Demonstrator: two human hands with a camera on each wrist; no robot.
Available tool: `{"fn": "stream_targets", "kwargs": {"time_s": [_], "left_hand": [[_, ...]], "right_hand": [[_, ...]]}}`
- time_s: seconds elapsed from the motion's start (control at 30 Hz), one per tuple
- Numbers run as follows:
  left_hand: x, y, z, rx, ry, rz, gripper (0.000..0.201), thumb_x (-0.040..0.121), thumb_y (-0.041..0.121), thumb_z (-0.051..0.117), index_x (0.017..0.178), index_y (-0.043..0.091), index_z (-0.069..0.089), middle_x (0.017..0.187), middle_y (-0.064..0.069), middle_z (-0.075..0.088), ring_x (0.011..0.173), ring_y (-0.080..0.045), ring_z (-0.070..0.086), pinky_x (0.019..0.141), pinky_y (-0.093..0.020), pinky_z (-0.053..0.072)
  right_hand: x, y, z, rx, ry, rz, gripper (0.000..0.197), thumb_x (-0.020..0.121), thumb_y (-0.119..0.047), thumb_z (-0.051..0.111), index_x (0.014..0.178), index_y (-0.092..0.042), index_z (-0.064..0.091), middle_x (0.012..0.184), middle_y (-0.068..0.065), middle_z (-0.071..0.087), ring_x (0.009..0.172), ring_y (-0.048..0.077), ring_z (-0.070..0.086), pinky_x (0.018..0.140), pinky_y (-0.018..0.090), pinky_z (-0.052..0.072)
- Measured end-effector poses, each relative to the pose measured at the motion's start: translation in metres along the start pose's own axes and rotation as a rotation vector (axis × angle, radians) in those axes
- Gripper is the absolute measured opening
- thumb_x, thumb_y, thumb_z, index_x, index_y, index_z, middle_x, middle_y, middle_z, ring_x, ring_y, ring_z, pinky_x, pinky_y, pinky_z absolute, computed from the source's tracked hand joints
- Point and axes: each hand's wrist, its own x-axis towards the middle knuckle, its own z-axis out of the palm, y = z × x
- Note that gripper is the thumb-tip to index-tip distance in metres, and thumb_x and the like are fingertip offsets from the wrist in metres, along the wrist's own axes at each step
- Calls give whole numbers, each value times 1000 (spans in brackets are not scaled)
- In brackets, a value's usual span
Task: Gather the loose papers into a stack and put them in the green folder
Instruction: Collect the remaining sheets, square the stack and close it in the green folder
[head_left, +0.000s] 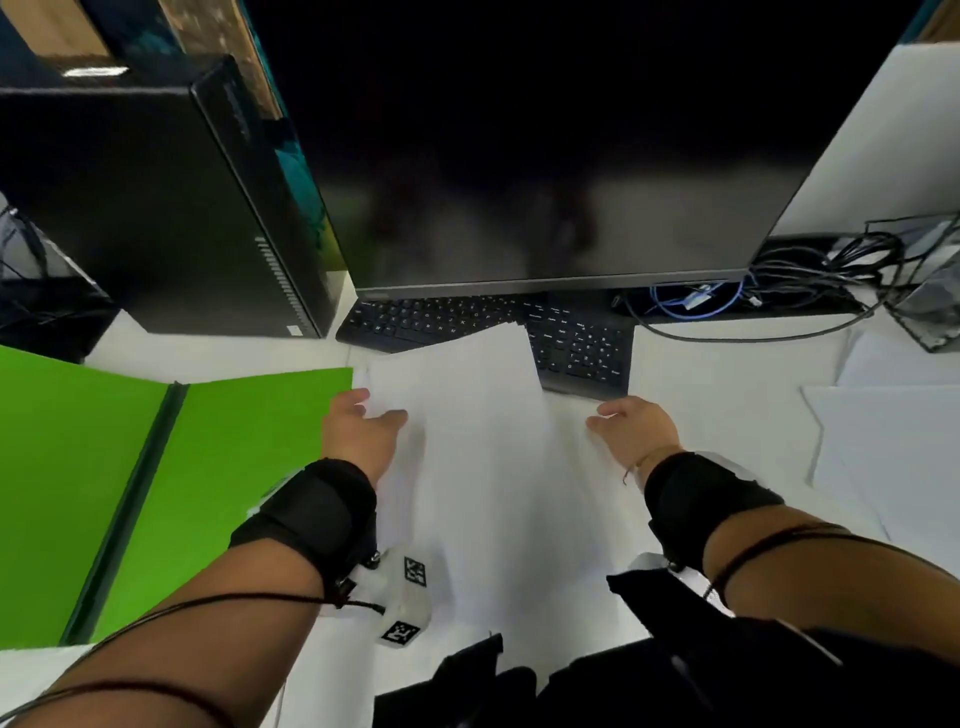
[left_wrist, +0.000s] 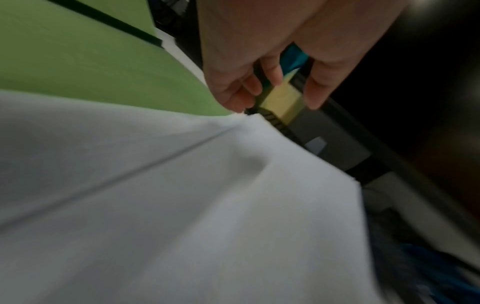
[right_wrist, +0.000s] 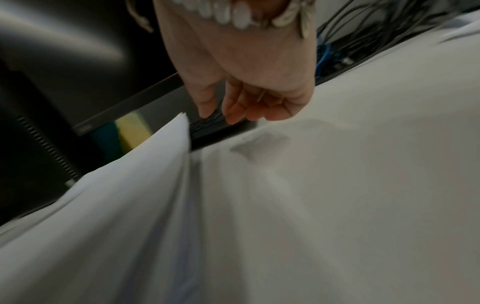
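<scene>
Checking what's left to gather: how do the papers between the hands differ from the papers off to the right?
The papers between the hands have hands at both sides and overlap the keyboard; the papers on the right lie untouched, clear of it. The first sit beside the green folder, the second far from it. Both are blank white.

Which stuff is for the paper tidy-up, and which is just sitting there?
For the job: papers, more loose papers, green folder, left hand, right hand.

Just lying about: keyboard, monitor, computer tower, cables.

Nothing readable — keyboard (head_left: 483, 325) legends and tower (head_left: 156, 208) lettering blur out.
</scene>
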Motion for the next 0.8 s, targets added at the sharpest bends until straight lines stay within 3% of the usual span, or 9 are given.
{"fn": "stream_targets", "kwargs": {"time_s": [0.1, 0.17, 0.23, 0.3, 0.43, 0.6, 0.67, 0.73, 0.8], "left_hand": [[-19, 43, 25, -322, -77, 57, 40, 87, 6, 59, 121, 20, 43, 120, -9, 52, 85, -11, 54, 78, -24, 45], [-35, 67, 47, -471, -188, 26, 35, 90, 1, 51, 119, 19, 44, 106, -5, 55, 82, -7, 54, 77, -22, 45], [-52, 86, 73, -555, -330, -22, 28, 91, -1, 48, 110, 21, 48, 95, -3, 57, 83, -11, 54, 80, -23, 45], [-70, 100, 108, -485, -447, -30, 24, 91, 3, 50, 108, 19, 52, 94, -3, 57, 83, -12, 56, 76, -22, 47], [-99, 109, 186, -442, -534, -139, 14, 90, 6, 54, 93, 20, 54, 85, -4, 57, 74, -13, 56, 72, -25, 47], [-137, 100, 283, -263, -617, -254, 23, 91, 6, 54, 113, 11, 56, 88, -5, 58, 79, -14, 57, 67, -23, 45], [-152, 93, 316, -157, -641, -274, 24, 89, 7, 57, 113, 9, 58, 88, -5, 60, 81, -15, 58, 66, -23, 46], [-165, 85, 345, -60, -646, -279, 22, 88, 7, 58, 110, 9, 58, 87, -5, 59, 80, -16, 57, 67, -23, 45], [-176, 79, 369, 35, -643, -234, 24, 87, 7, 58, 112, 8, 57, 85, -5, 58, 79, -17, 55, 72, -25, 46]], "right_hand": [[16, 42, -50, -101, 106, 39, 30, 88, -24, 58, 116, -15, 63, 124, 5, 60, 114, 25, 55, 99, 31, 41], [27, 79, -89, -215, 135, 112, 34, 90, -25, 55, 122, -16, 59, 129, 5, 57, 118, 26, 52, 99, 29, 38], [32, 117, -128, -279, 157, 212, 37, 91, -26, 53, 127, -16, 55, 133, 6, 54, 121, 27, 51, 101, 30, 37], [33, 155, -169, -329, 170, 289, 41, 91, -27, 52, 131, -15, 52, 138, 6, 50, 125, 28, 48, 105, 32, 35], [32, 220, -235, -358, 185, 378, 44, 90, -28, 53, 132, -15, 51, 138, 7, 50, 124, 29, 49, 105, 33, 37], [40, 280, -285, -290, 205, 382, 47, 84, -23, 62, 129, -17, 52, 134, 10, 52, 117, 31, 53, 100, 35, 42], [52, 292, -300, -244, 231, 373, 51, 81, -24, 65, 130, -16, 52, 136, 11, 49, 118, 32, 52, 100, 35, 42], [66, 298, -314, -268, 247, 389, 58, 79, -32, 67, 132, -18, 49, 138, 10, 45, 121, 33, 48, 103, 41, 40], [78, 303, -326, -394, 211, 466, 76, 71, -51, 67, 136, -21, 42, 137, 9, 41, 124, 35, 42, 104, 46, 37]]}}
